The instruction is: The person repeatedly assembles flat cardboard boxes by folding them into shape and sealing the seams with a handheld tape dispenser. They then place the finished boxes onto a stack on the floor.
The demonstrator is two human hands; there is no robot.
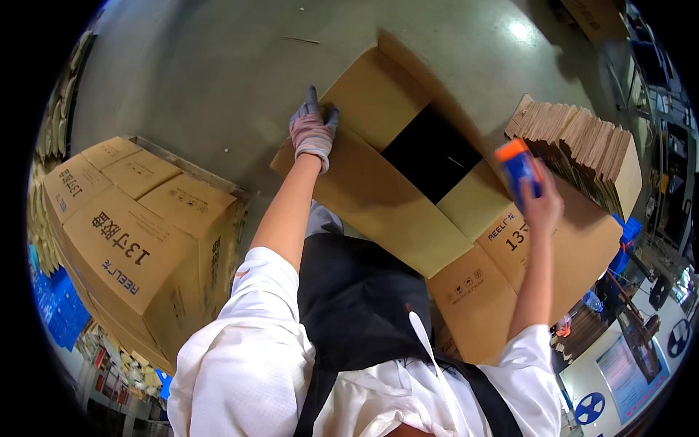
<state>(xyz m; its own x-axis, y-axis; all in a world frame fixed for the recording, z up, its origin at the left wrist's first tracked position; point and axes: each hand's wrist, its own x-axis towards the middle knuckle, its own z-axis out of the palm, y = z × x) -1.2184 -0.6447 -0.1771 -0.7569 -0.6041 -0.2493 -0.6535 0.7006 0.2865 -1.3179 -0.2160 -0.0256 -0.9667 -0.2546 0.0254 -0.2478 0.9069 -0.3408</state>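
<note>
An opened cardboard carton (415, 226) stands in front of me, its flaps spread outward around a dark black opening (433, 153). My left hand (314, 131), in a grey and pink glove, is at the carton's left corner, closed on the flap edge with one finger stretched out. Over the carton's right side, my right hand (545, 204) grips a blue-and-orange hand tool (520, 171). Motion blurs this tool, so its kind is unclear. Below that hand lies another printed carton surface (480, 284).
Printed closed cartons (131, 233) are stacked at my left. To the far right stands a bundle of flat cardboard pieces (582, 142). Blue crates (58, 306) sit at the left rim, and a white machine panel (619, 379) is at the lower right. A thin strip (301, 40) lies on the grey floor.
</note>
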